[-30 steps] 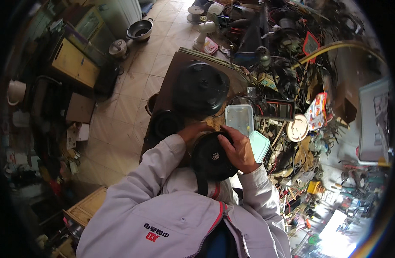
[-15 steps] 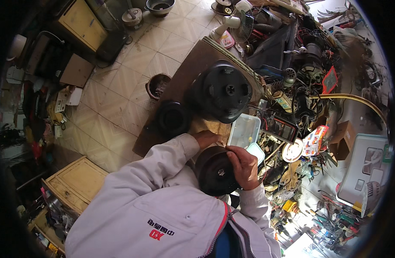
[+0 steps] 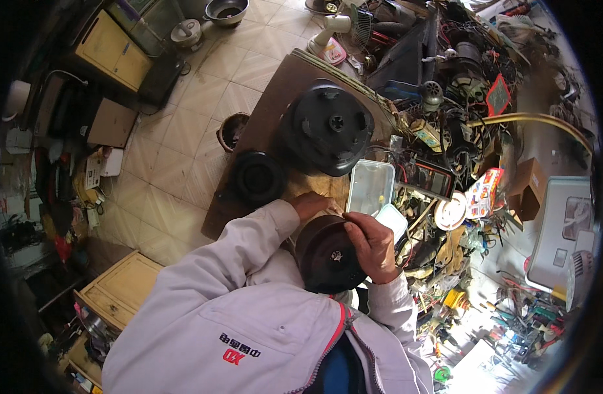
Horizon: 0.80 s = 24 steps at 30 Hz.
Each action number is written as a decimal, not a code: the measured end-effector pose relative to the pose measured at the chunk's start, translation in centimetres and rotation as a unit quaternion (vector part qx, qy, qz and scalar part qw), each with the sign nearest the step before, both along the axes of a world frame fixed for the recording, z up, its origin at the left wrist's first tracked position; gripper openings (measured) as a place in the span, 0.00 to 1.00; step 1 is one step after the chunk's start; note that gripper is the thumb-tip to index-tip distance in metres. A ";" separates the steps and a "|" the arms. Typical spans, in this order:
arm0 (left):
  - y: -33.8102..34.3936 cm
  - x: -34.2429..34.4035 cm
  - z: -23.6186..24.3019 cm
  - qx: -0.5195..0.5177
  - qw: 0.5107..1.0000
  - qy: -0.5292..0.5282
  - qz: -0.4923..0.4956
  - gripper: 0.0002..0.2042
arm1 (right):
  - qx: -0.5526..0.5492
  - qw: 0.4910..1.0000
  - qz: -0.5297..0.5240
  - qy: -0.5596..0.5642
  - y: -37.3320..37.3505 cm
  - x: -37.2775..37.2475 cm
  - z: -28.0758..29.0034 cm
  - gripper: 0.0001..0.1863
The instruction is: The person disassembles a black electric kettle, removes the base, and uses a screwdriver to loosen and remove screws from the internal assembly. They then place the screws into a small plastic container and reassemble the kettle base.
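A dark, round pot-like part (image 3: 331, 256) with a small silvery hub at its centre is tilted close to my chest. My right hand (image 3: 374, 246) grips its right rim, thumb lying over the near face. At the far side of the rim, my left hand (image 3: 312, 205) has its fingers bent together; a small pale bit shows at the fingertips, too small to name. Beyond my hands a large black appliance housing (image 3: 334, 128) stands on the brown table (image 3: 278, 88), hub side up. A smaller black round part (image 3: 257, 180) sits to its left.
Right of the housing lie a clear plastic box (image 3: 370, 187) and a multimeter (image 3: 431, 178). A dense heap of wires, parts and tools fills the right side, with a small fan (image 3: 354, 29) at the back. A waste basket (image 3: 233, 131) stands left of the table.
The whole view has shifted slightly, so the table things appear higher and further left. Both hands keep nearly the same places at the pot-like part.
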State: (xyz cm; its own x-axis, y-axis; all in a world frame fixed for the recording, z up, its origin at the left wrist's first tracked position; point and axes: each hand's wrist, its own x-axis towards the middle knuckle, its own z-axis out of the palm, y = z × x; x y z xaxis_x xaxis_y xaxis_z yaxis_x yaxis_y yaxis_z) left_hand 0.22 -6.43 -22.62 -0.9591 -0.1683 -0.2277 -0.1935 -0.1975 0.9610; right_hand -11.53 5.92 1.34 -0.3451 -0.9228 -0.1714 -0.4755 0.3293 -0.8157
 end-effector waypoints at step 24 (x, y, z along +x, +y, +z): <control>1.2 7.5 19.9 -0.005 0.996 0.020 0.086 0.28 | 0.022 0.990 -0.133 -0.045 14.3 2.9 -14.9 0.22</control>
